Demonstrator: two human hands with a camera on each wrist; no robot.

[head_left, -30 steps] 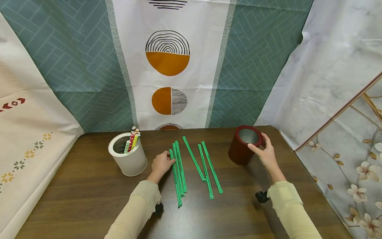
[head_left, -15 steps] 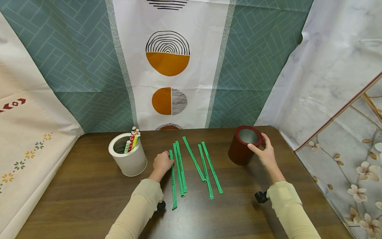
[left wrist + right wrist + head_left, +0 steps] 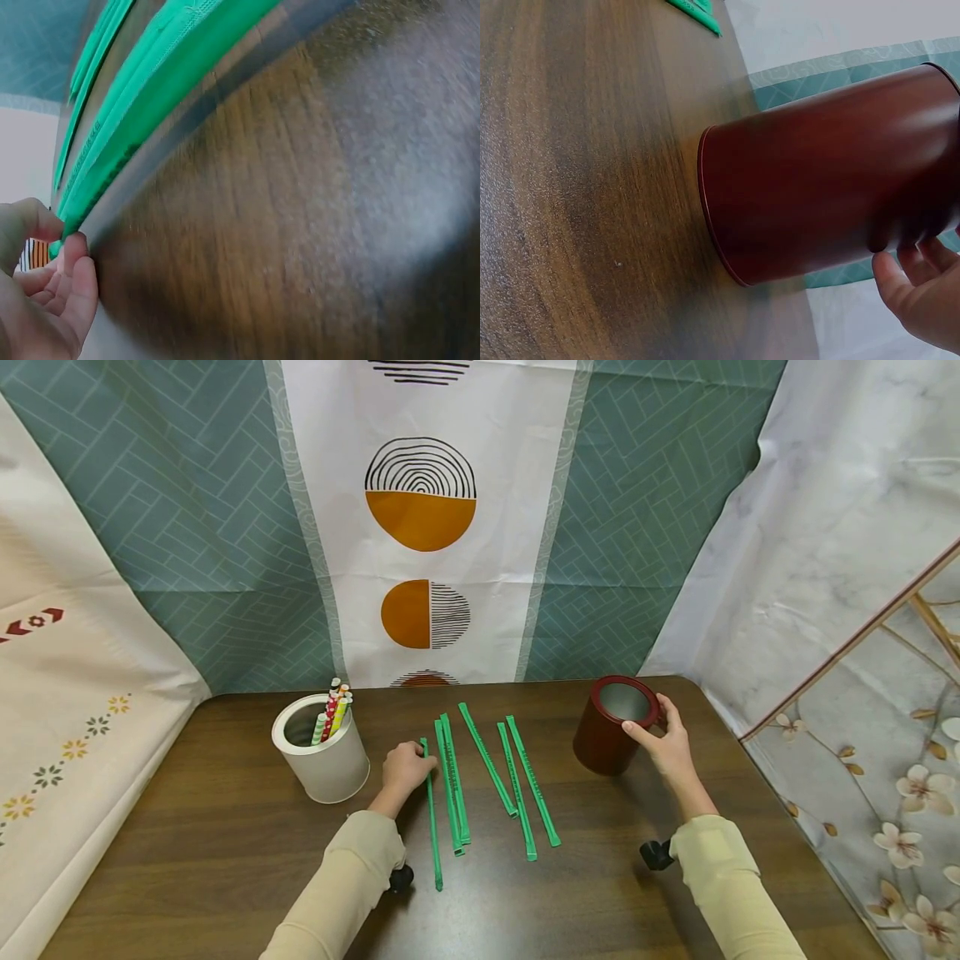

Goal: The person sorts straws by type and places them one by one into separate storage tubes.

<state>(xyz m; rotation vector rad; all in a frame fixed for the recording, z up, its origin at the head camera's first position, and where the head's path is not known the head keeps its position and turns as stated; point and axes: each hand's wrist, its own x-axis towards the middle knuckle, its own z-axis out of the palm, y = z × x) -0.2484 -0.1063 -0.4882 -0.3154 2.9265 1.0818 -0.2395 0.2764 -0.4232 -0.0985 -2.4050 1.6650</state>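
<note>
My left hand [image 3: 406, 768] pinches a green wrapped drinking straw [image 3: 434, 847] near its far end, between thumb and fingertips. In the left wrist view this straw [image 3: 124, 146] slants away from the hand over the tabletop, with a shadow beneath it. Just right of it lie more green straws [image 3: 452, 785], close together. Farther right are several others [image 3: 517, 789], spread apart. My right hand [image 3: 670, 747] grips a dark red canister [image 3: 602, 739] near its rim, thumb toward me. In the right wrist view the canister [image 3: 810, 184] stands on the table, and its inside is hidden.
A white canister [image 3: 333, 768] stands at the left, with several patterned paper straws [image 3: 336, 714] leaning inside. Printed cloths [image 3: 615, 527] hang behind and at both sides of the wooden table [image 3: 187, 860].
The pinched straw has come away from the other straws beside it, its near end swinging left, and now shows its narrow edge. The right hand and red canister have stayed put.
</note>
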